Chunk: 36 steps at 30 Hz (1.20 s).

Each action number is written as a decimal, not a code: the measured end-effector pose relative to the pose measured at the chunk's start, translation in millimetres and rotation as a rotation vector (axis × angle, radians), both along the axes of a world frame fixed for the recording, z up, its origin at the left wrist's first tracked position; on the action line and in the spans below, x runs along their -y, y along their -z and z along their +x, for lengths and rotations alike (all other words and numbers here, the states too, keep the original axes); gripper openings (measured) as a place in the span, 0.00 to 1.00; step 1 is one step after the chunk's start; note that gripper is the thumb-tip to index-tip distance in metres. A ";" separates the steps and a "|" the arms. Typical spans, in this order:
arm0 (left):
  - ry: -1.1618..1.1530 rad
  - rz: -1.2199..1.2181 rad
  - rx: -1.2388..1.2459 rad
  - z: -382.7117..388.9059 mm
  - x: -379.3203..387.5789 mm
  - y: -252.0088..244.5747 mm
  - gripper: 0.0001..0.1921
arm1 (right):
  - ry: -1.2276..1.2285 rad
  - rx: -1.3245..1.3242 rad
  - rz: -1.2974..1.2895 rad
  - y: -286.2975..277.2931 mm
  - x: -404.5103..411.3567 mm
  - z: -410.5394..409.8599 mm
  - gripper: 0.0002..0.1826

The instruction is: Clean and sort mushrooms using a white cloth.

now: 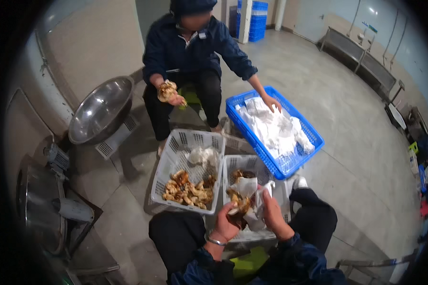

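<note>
My left hand (225, 222) is closed around a cluster of brownish mushrooms (238, 210), held above a grey plastic crate (232, 167). A white paper wrapping (257, 210) lies partly around the cluster, and my right hand (274, 213) grips it. Below my hands, more brown pieces and white paper show in that crate, partly hidden. To the left, a second grey crate (157, 178) holds a heap of brownish mushrooms (189, 190) and a crumpled whitish sheet (203, 156). A tilted blue crate (276, 171) holds white paper bundles (267, 121).
A co-worker (196, 53) sits opposite, one hand holding a mushroom cluster (167, 92), the other on the white bundles. A large steel basin (101, 110) leans at the left on a light crate. Stacked blue crates (258, 21) and a metal trough (360, 60) stand farther back.
</note>
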<state>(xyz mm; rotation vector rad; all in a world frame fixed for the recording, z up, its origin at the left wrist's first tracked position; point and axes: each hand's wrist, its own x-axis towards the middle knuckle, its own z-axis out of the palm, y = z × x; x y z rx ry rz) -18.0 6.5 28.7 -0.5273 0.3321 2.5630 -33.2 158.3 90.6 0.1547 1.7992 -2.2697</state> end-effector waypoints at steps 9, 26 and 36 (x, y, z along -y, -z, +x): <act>-0.013 0.003 -0.060 4.5 6.8 -20.7 0.22 | -0.001 0.064 -0.521 -10.2 -2.0 -1.9 0.35; -0.022 0.247 -0.226 7.4 15.7 -28.4 0.27 | 0.081 -0.284 0.108 -63.7 -55.7 -5.7 0.18; 0.076 0.196 -0.267 8.0 9.3 -27.6 0.34 | -0.072 -0.331 0.210 -21.5 -13.3 4.8 0.27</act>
